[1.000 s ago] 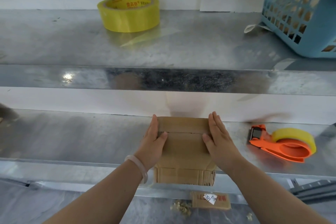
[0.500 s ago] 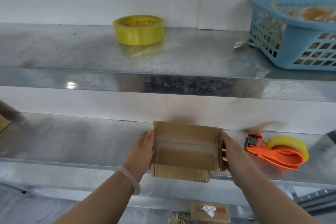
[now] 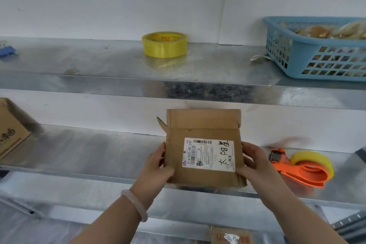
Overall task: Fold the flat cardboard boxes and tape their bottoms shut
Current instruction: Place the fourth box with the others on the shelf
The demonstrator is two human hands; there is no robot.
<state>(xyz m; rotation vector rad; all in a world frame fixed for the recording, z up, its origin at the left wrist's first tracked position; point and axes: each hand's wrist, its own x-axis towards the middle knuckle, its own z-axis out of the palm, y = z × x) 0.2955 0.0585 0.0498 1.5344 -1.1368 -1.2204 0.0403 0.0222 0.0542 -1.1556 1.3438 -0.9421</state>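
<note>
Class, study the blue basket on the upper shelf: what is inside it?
The blue basket holds brownish packets, visible over the rim and through the lattice wall, too blurred to identify. Its floor is covered by them, and its right end runs out of frame.

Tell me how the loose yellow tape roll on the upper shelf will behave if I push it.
The yellow tape roll lies flat on the upper shelf, so a push would probably slide it over the smooth metal, not roll it. Tipped on edge, it would likely roll. It looks thickly wound, so probably rigid and heavy for its size.
</note>
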